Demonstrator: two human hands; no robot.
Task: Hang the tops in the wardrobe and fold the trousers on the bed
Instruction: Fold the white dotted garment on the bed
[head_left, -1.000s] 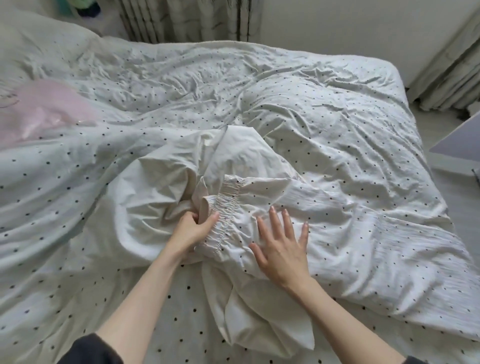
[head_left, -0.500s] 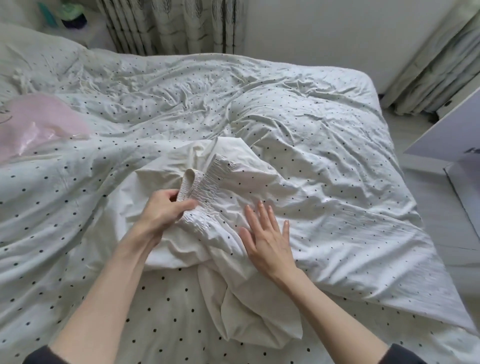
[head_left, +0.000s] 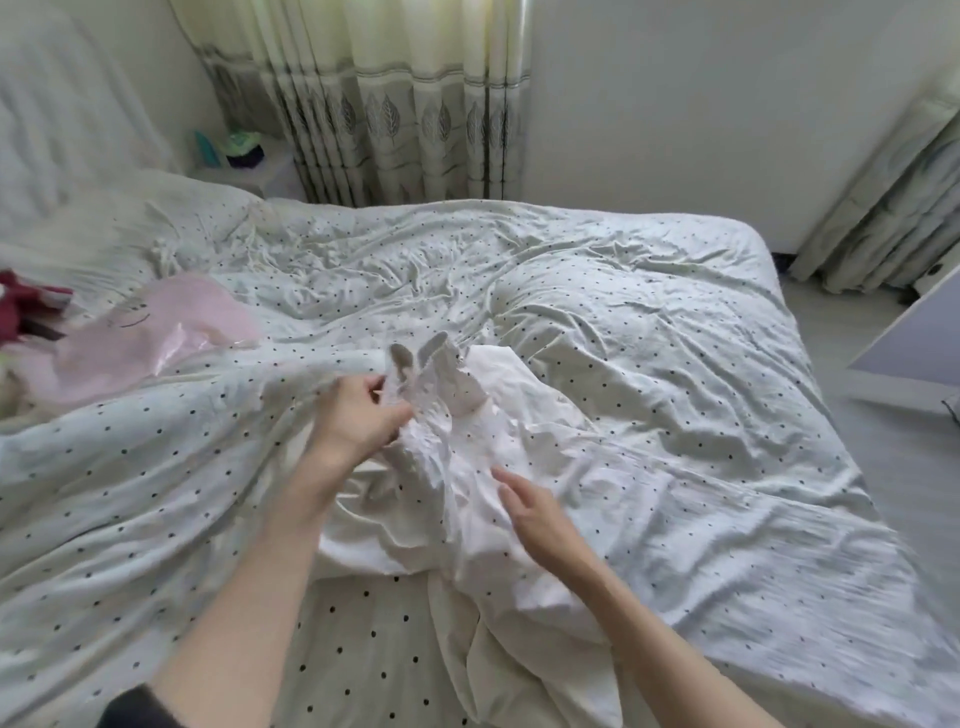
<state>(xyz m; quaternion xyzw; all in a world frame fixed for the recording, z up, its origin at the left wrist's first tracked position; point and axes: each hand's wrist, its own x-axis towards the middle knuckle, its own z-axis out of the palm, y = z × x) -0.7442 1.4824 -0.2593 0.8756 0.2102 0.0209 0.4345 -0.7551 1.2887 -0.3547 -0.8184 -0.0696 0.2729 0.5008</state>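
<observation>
Folding's barely started: the crumpled white elastic-waist trousers (head_left: 467, 457) sit mid-bed on the dotted duvet (head_left: 675, 364). Left hand (head_left: 358, 421) pinches the waistband up; right hand (head_left: 540, 519) is spread loosely on the cloth. Nothing folded yet.

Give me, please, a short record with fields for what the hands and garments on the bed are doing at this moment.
garment: white trousers, crumpled on the bed, not yet folded
left hand: grips the elastic waistband, lifting it
right hand: open, fingers resting on the fabric
surface: dotted duvet
other items: pink plastic bag and dark red clothing at the left
</observation>
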